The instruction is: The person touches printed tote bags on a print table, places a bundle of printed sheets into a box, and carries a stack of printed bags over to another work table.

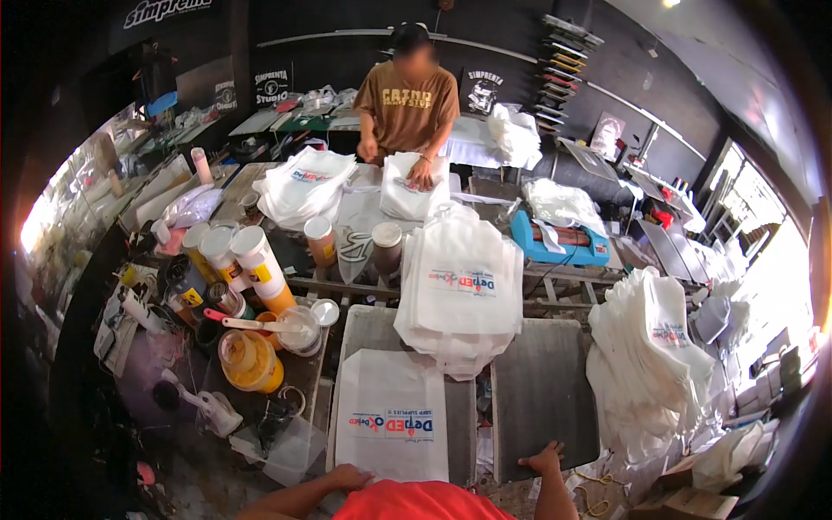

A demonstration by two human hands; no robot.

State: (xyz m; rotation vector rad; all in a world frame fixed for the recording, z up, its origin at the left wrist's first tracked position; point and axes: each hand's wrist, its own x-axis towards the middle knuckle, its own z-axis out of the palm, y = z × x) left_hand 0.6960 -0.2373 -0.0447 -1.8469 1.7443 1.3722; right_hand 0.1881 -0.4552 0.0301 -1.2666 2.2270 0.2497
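A white printed bag [390,394] lies flat on a grey board in front of me, its red and blue lettering facing up. My left hand [349,477] is at the bag's near edge, fingers curled together; what they hold, if anything, is hidden. My right hand [543,458], fingers spread, touches the near edge of a bare dark board [544,390]. Beyond the boards a thick stack of printed white bags [459,277] overlaps their far ends. Right of the dark board hangs a large pile of white bags [646,355].
Across the table a person in a brown shirt [406,108] has a hand on another bag stack [414,204]. Left are ink tubs [256,251], an open yellow tub [250,360] and a red-handled spatula [247,323]. A blue machine [559,241] stands behind the boards.
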